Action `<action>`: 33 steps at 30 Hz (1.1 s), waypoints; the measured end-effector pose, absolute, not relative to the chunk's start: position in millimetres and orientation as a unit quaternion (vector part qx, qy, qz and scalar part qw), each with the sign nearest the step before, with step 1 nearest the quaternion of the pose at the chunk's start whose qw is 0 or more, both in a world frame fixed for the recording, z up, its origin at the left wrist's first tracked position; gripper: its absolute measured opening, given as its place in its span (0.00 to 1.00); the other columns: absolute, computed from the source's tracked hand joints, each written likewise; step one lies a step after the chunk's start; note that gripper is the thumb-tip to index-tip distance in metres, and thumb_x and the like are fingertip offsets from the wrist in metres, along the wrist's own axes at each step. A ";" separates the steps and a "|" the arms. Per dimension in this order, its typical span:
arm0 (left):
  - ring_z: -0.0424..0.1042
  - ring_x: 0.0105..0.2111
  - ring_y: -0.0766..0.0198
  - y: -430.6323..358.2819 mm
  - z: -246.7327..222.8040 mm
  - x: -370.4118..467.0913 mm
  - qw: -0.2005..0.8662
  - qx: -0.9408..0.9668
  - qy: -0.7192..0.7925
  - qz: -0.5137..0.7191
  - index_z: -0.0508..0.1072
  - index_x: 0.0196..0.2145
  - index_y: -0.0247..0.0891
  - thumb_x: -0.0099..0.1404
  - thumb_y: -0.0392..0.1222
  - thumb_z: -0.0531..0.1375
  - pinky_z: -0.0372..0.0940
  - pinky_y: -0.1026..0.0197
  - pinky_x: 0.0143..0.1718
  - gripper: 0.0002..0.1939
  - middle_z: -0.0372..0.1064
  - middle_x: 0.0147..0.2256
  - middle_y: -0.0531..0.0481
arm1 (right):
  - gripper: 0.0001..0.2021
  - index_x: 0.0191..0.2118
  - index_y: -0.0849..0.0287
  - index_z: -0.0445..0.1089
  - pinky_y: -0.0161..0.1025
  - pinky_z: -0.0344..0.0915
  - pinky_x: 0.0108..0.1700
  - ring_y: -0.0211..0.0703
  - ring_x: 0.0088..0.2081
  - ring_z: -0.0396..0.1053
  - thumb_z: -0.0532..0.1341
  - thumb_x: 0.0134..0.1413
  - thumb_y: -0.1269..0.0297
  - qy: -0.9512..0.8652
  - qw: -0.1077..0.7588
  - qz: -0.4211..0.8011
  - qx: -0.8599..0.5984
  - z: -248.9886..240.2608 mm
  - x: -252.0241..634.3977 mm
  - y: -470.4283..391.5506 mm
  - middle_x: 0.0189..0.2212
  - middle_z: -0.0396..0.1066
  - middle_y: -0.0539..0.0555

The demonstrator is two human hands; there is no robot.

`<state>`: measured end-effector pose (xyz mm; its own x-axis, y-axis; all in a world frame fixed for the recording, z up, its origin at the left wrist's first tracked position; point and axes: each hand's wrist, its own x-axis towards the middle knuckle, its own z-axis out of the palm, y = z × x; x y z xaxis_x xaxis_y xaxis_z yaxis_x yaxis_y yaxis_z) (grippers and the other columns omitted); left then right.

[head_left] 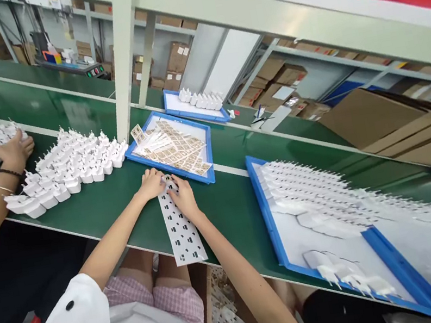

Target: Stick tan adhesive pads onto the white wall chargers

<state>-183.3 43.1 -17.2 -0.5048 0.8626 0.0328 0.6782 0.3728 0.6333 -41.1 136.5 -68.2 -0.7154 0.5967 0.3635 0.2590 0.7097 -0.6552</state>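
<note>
Grasping a long white sheet (183,230) near one end, left hand (152,185), right hand (184,195); scattered dark shapes

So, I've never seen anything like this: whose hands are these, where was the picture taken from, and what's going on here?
There's no robot here: a person works bare-handed, and the single picture comes from a camera on their head, looking forward and down. Their left hand and right hand are at the far end of a white sheet with dark marks; whether they pinch or just press it, I can't tell. On the green bench are white plug-like pieces, a blue tray of labels and other trays. The hands at far left are someone else's.
</note>
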 end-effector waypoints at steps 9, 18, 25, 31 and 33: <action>0.76 0.52 0.54 45.2 -33.6 -192.3 0.294 0.514 0.696 0.406 0.72 0.58 0.36 0.73 0.48 0.63 0.75 0.46 0.53 0.20 0.72 0.56 0.42 | 0.16 0.47 0.58 0.76 0.50 0.75 0.48 0.50 0.41 0.77 0.59 0.63 0.53 -0.807 0.408 0.344 -0.255 -61.0 -30.5 153.1 0.39 0.80 0.58; 0.76 0.44 0.58 45.8 -25.9 -184.0 0.324 0.509 0.633 0.485 0.80 0.39 0.34 0.69 0.36 0.60 0.70 0.56 0.51 0.07 0.79 0.40 0.49 | 0.09 0.39 0.55 0.78 0.53 0.73 0.50 0.53 0.44 0.75 0.62 0.63 0.59 -0.831 0.430 0.270 -0.227 -45.8 -23.4 144.9 0.38 0.78 0.58; 0.70 0.31 0.64 38.4 -12.6 -175.9 0.375 0.471 0.607 0.519 0.78 0.31 0.35 0.63 0.41 0.63 0.63 0.62 0.37 0.07 0.74 0.29 0.52 | 0.12 0.38 0.55 0.78 0.47 0.74 0.42 0.50 0.36 0.76 0.58 0.68 0.59 -0.876 0.384 0.225 -0.184 -34.0 -18.0 142.2 0.34 0.80 0.56; 0.64 0.23 0.67 32.4 -8.0 -170.3 0.467 0.420 0.598 0.499 0.72 0.22 0.36 0.62 0.48 0.63 0.57 0.64 0.28 0.16 0.65 0.20 0.55 | 0.11 0.37 0.54 0.77 0.45 0.73 0.42 0.49 0.36 0.75 0.58 0.70 0.62 -0.920 0.334 0.179 -0.103 -23.4 -2.4 127.1 0.32 0.79 0.55; 0.66 0.22 0.67 29.0 -3.9 -167.9 0.515 0.409 0.586 0.474 0.73 0.22 0.36 0.59 0.43 0.63 0.59 0.65 0.27 0.11 0.68 0.20 0.54 | 0.11 0.37 0.54 0.77 0.46 0.73 0.44 0.49 0.37 0.74 0.58 0.70 0.63 -0.928 0.325 0.166 -0.077 -19.8 5.8 120.2 0.33 0.79 0.56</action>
<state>-167.9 29.0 -3.9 -0.1360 0.9669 -0.2158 -0.0078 0.2168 0.9762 5.8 120.2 -19.8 -0.7766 0.2504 0.5781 0.0347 0.9332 -0.3577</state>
